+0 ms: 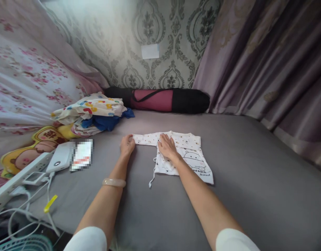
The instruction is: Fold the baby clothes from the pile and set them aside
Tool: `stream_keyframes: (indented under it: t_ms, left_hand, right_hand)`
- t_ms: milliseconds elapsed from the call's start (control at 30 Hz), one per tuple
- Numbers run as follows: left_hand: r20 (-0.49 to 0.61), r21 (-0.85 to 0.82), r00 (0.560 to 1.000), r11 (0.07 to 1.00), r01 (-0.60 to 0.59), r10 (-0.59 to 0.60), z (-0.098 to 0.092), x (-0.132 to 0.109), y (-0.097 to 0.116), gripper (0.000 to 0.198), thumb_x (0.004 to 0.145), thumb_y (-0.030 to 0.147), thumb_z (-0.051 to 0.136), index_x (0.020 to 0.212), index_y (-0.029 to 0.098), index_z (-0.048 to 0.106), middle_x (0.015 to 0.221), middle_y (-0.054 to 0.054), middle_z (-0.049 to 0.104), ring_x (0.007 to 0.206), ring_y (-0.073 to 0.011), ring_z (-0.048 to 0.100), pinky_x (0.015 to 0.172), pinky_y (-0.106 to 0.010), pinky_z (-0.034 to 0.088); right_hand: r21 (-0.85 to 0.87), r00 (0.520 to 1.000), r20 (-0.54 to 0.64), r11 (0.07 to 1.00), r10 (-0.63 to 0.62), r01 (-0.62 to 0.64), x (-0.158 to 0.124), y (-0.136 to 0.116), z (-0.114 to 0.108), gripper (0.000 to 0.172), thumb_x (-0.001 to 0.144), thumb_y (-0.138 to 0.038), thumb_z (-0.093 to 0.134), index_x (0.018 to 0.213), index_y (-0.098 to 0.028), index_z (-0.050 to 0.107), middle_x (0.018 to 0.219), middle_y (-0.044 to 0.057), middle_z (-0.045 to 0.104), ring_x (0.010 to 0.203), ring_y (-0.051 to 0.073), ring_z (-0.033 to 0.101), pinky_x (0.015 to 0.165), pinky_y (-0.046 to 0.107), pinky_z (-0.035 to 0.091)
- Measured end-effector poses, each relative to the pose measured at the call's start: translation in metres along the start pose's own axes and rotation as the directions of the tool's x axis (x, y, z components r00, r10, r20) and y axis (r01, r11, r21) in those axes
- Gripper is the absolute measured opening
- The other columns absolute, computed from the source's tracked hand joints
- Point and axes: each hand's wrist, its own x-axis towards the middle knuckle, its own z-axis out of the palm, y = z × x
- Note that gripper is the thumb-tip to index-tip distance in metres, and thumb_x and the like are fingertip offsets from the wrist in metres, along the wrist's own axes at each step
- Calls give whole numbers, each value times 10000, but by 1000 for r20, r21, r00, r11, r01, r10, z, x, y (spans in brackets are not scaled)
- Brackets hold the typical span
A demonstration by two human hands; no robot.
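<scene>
The shirt (pixel 191 157) lies flat on the bed (pixel 254 181), your right hand (pixel 167 146) spread open on it. Your left hand (pixel 127 144) curls at the sleeve (pixel 146 139) end, grip unclear; draw that sleeve taut.

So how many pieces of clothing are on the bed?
3 at least: white baby top spread mid-bed, patterned cloth and blue cloth piled at left; more may hide there.

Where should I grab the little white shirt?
Probably pinch the sleeve end beside the left hand, coming from the left. The little white shirt lies flat on the bed, and that narrow sleeve sticks out sideways, easy to nip.
</scene>
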Motion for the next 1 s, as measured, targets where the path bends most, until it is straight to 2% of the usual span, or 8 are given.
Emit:
stream_keyframes:
  t_ms: [67,167,233,333,467,600,800,1000]
  left_hand:
    - [18,-32,1000,999,-5,6,-3,2,5,383,753,183,460,1070,147,673,919,-100,679,894,-245,638,836,-363,490]
    - [-7,-125,999,991,-41,41,-8,4,21,387,740,187,465,1060,132,676,878,-97,681,835,-239,637,790,-363,504]
    - [-26,-213,997,974,-82,79,-9,3,40,412,730,200,466,1083,129,666,874,-85,678,795,-223,631,756,-352,514]
    - [-13,-370,985,915,-163,171,-8,-3,76,454,710,189,453,1120,145,644,905,-59,671,730,-175,614,698,-306,518]
    - [38,-566,964,801,-195,262,2,-19,119,463,708,178,465,1149,152,602,910,-48,650,666,-133,584,615,-253,504]
    - [103,-693,956,710,-130,276,20,-38,140,430,721,172,484,1142,150,565,870,-41,635,642,-118,574,557,-221,487]
    - [186,-742,942,668,-52,280,58,-64,145,331,776,193,532,1107,178,554,922,-56,663,674,-118,605,562,-212,498]
    - [260,-779,883,625,-48,392,85,-82,145,340,791,247,627,1116,178,556,1087,-124,659,969,-194,649,774,-298,539]
  right_hand:
    - [240,995,-61,969,74,-58,2,3,-14,532,981,-342,234,1461,-141,340,1529,74,304,1412,151,236,1157,344,145]
    - [581,968,-118,806,220,-112,0,12,-38,541,993,-367,169,1427,-130,389,1471,108,406,1355,137,358,1100,295,284]
    - [743,965,-55,656,257,-132,-5,19,-51,556,999,-388,148,1415,-113,394,1447,141,433,1316,158,423,1049,311,365]
    - [881,961,95,428,261,-203,-15,27,-65,551,1003,-415,158,1408,-114,380,1431,171,445,1242,185,512,970,326,449]
    - [931,937,211,235,277,-279,-27,34,-72,529,1001,-428,191,1371,-103,384,1404,195,469,1154,185,582,920,308,490]
    - [932,916,249,180,314,-315,-31,41,-78,524,1003,-437,168,1362,-101,348,1382,209,484,1096,181,618,883,304,514]
    - [933,923,224,203,314,-296,-31,48,-80,504,998,-457,166,1386,-166,302,1340,193,523,1027,180,650,838,326,533]
    - [940,959,169,255,228,-226,-31,51,-71,516,989,-472,256,1472,-318,163,1255,87,603,935,154,670,827,333,533]
